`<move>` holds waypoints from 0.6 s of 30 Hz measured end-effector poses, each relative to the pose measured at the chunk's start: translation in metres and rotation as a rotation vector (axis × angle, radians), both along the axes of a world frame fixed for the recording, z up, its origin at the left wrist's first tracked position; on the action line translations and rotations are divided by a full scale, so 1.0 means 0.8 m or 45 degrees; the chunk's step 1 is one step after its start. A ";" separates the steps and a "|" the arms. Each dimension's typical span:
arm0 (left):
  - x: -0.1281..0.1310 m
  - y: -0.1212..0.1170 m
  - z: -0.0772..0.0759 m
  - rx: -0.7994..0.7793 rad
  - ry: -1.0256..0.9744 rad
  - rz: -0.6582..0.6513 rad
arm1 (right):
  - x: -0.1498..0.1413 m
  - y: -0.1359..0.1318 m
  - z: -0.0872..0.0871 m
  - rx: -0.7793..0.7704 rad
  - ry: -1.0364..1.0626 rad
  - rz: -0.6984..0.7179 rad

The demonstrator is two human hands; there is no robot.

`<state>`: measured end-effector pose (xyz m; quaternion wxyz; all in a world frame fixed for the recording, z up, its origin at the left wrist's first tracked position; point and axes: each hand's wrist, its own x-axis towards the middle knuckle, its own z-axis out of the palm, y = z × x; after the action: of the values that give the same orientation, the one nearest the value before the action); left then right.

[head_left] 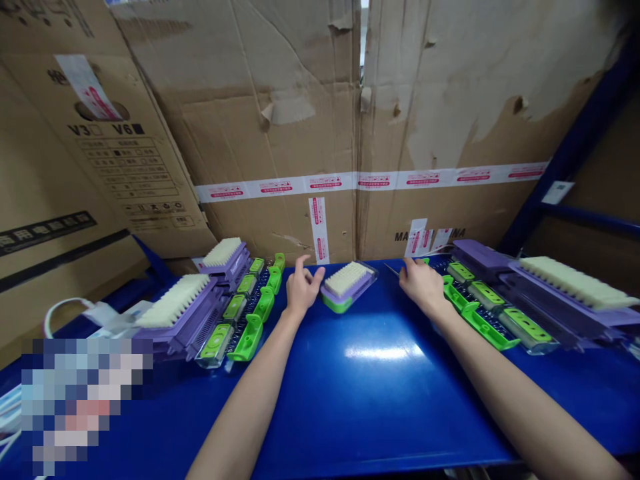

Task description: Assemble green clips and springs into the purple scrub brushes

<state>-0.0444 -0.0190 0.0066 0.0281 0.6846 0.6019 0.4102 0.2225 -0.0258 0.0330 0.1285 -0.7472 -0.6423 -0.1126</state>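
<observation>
Tabletop (310, 427) of glossy blue fills the near ground, and its bright reflection suggests a slick surface on which light things could skate if nudged. To the person's left, bright-green curved plastic handles (247, 343) stand in a row beside purple ridged plastic bodies topped with cream toothed blocks (175, 300); on the right, a matching row of green curved handles (480, 323) sits close by the right forearm (500, 367) — a careless swing of that arm could knock the row askew. Farther in, the left hand (303, 288) is spread, index finger raised and thumb apart, gripping nothing; its thumb is so near the small purple, cream-toothed block with a green end (349, 280) that I cannot tell whether they touch. That block lies on the tabletop between the hands, toothed face up, and with no hand closed round it, a push from one side could turn it or send it sliding. The right hand (421, 283) has its fingers curled together, apparently pinching a thin grey sliver (392, 269) aimed toward the block; if it slipped, its tip could jab the spread fingers. Brown cardboard panels (280, 133) rise behind — little room for overshoot there.
</observation>
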 end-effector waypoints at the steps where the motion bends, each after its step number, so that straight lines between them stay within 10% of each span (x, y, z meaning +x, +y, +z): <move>1: -0.001 -0.001 0.001 0.011 -0.013 0.024 | -0.002 -0.001 0.001 0.033 0.013 0.005; 18: 0.012 -0.002 0.000 -0.204 0.524 0.076 | 0.013 0.015 0.029 0.298 0.228 -0.062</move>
<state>-0.0348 -0.0207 0.0068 -0.0531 0.7314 0.6455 0.2133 0.2332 -0.0140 0.0563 0.2686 -0.7494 -0.5926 -0.1226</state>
